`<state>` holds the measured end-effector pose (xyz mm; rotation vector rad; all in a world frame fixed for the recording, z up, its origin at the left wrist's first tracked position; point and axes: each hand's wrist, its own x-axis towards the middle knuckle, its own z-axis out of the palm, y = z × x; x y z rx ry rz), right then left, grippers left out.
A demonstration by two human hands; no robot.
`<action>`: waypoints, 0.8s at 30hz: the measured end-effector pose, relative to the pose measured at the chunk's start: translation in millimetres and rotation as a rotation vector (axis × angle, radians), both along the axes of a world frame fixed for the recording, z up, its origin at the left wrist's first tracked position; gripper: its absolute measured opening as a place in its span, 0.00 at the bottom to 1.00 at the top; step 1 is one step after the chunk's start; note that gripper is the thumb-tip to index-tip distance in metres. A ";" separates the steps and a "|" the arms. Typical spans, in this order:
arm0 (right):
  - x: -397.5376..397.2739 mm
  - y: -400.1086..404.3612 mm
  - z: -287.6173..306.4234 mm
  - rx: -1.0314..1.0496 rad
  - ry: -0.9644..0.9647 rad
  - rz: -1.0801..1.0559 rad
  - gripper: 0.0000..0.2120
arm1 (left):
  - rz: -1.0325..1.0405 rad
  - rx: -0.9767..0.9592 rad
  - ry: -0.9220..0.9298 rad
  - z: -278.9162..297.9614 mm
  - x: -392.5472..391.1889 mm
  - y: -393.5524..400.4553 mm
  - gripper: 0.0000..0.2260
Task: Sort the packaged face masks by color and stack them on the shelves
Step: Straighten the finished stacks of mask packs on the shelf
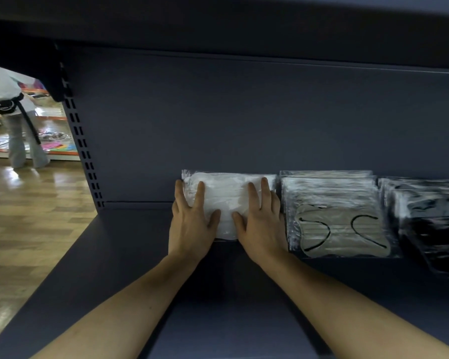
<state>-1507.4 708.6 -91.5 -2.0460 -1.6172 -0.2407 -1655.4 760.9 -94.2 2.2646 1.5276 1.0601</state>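
A stack of white packaged face masks (227, 195) lies on the dark shelf (130, 244) against the back panel. My left hand (191, 218) rests flat on its left part with fingers straight and spread. My right hand (261, 221) presses flat on its right part, thumb pointing inward. Directly to the right sits a stack of grey packaged masks (340, 229) with black ear loops, touching the white stack. Further right lies a stack of black packaged masks (433, 229), partly cut off by the frame edge.
The shelf's back panel (244, 120) rises behind the stacks, and an upper shelf (218, 19) overhangs. A slotted upright (82, 149) marks the shelf's left end. Beyond it, a person (16, 120) stands on a wooden floor (24, 216) near other shelving.
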 end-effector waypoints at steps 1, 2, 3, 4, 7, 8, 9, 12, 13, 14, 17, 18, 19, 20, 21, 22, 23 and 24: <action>-0.6 -0.6 0.0 0.014 -0.017 -0.019 0.35 | 0.001 0.014 0.005 0.0 0.1 -0.1 0.33; -1.2 -1.0 0.0 0.027 -0.038 -0.034 0.35 | 0.000 0.026 0.010 -0.1 0.2 0.1 0.33; -1.6 -1.2 0.0 0.034 -0.061 -0.044 0.35 | -0.004 0.034 0.014 -0.3 0.5 0.4 0.33; -1.8 -0.9 0.0 0.033 -0.079 -0.049 0.35 | -0.006 0.033 0.018 -0.1 0.5 0.5 0.33; -1.6 -0.5 0.4 0.030 -0.126 -0.059 0.35 | -0.010 0.006 0.028 2.0 0.6 -0.4 0.33; -1.7 -0.8 0.5 0.028 -0.147 -0.065 0.36 | -0.013 -0.006 0.029 2.8 0.5 -0.6 0.33; -1.9 -0.9 0.2 0.028 -0.162 -0.069 0.36 | -0.015 -0.011 0.034 2.5 0.5 0.1 0.33; -2.2 -2.7 0.2 0.069 -0.159 -0.064 0.36 | -0.022 -0.007 0.059 -0.6 0.2 3.7 0.34; -2.1 -3.0 0.1 0.086 -0.149 -0.049 0.36 | -0.028 -0.008 0.066 -2.0 0.0 5.1 0.34; -1.9 -3.0 0.1 0.091 -0.138 -0.028 0.36 | -0.033 -0.011 0.077 -3.1 0.0 6.2 0.34; -0.7 -0.7 -1.0 0.086 -0.138 0.077 0.37 | -0.020 -0.005 0.133 -4.3 -0.9 7.6 0.35; -0.3 0.0 -0.7 0.073 -0.145 0.107 0.38 | -0.004 0.003 0.158 -3.5 -1.1 7.5 0.34; 0.2 0.7 -0.9 0.055 -0.149 0.131 0.38 | 0.012 0.010 0.179 -3.3 -1.4 7.2 0.34; 1.0 1.4 -1.3 0.036 -0.150 0.148 0.38 | 0.027 0.019 0.193 -2.2 -1.4 6.3 0.33; 1.7 1.8 -1.9 0.018 -0.145 0.159 0.37 | 0.038 0.036 0.204 -1.3 -1.2 5.0 0.32; 2.2 2.4 -2.5 0.000 -0.134 0.164 0.37 | 0.044 0.063 0.219 -0.6 -0.8 3.7 0.32; 2.4 2.7 -3.0 -0.014 -0.121 0.166 0.37 | 0.043 0.089 0.236 -0.4 -0.1 2.5 0.31; 2.1 2.7 -3.1 -0.021 -0.109 0.165 0.37 | 0.036 0.105 0.249 -0.5 0.8 1.7 0.31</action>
